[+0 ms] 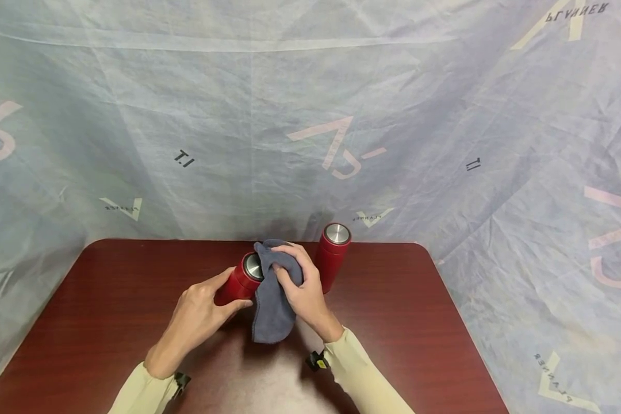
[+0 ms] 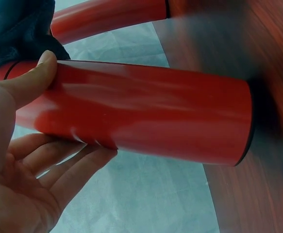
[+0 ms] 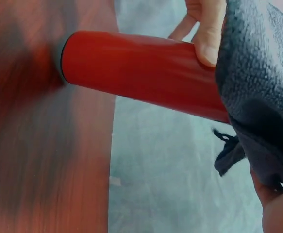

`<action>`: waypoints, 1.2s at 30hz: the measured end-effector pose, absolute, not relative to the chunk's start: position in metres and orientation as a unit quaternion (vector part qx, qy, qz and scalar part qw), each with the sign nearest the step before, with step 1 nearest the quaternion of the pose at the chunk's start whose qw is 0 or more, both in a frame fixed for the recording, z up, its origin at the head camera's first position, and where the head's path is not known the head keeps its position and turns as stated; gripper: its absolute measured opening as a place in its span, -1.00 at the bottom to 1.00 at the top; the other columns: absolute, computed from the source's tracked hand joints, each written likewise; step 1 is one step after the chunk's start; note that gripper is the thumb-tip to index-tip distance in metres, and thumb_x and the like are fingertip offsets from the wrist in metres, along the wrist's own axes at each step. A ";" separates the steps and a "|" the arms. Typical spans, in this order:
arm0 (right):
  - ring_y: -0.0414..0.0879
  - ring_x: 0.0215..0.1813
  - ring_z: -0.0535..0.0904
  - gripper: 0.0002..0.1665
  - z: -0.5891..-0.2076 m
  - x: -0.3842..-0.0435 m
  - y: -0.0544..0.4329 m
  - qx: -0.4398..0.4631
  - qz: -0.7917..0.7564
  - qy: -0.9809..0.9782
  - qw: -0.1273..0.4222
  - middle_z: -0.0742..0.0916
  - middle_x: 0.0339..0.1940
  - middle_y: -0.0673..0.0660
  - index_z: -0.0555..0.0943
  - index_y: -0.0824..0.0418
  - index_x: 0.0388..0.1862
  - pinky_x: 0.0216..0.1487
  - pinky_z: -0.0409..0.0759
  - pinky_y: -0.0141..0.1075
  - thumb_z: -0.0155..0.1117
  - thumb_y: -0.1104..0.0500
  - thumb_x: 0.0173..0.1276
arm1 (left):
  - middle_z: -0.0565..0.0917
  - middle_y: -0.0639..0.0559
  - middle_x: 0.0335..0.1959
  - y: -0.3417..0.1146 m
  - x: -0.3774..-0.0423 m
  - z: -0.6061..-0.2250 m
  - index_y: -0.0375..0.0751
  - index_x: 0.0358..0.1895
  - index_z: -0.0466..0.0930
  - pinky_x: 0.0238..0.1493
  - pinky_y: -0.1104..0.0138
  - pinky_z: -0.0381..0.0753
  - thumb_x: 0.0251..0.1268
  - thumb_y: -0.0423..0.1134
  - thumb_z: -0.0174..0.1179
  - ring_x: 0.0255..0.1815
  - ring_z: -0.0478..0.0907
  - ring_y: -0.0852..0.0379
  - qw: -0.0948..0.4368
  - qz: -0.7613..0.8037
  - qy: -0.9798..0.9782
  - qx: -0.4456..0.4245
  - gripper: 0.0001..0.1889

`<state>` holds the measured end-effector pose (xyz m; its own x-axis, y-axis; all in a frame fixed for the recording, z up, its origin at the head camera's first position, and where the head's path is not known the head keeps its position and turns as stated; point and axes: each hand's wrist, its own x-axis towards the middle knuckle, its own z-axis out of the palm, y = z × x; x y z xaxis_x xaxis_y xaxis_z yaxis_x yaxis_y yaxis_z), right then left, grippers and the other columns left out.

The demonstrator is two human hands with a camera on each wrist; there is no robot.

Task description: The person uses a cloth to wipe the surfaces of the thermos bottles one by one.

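My left hand grips a red thermos flask with a steel-topped lid, thumb on one side and fingers on the other. The flask tilts a little, its black-rimmed base close over the tabletop in the left wrist view, where its glossy body shows at length. A grey-blue cloth is bunched in my right hand, which holds it against the flask's upper part beside the lid. Part of the cloth hangs down. In the right wrist view the cloth covers the flask's top end.
A second red thermos flask stands upright just beyond my right hand, near the back of the dark red wooden table. Grey printed fabric sheeting hangs behind the table and along its sides.
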<state>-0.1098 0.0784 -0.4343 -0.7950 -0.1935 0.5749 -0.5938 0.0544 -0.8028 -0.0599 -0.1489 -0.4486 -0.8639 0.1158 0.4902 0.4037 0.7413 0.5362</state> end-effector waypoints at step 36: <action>0.21 0.39 0.56 -0.54 -0.426 -0.097 0.074 0.437 0.449 -0.693 0.358 0.60 0.41 0.33 0.71 0.18 0.20 0.46 0.54 0.04 0.32 0.45 0.36 | 0.78 -0.34 0.10 -0.146 -0.057 -0.445 -0.35 0.41 0.61 -0.11 -0.09 0.73 0.18 -0.18 0.61 -0.06 0.76 -0.25 0.154 -0.384 -0.908 -0.060 -0.28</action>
<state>-0.0967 0.0740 -0.4255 -0.3616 -0.2834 0.8882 -0.9264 0.2161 -0.3082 -0.0570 -0.1461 -0.4449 -0.9452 -0.0093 0.3264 0.2277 0.6975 0.6794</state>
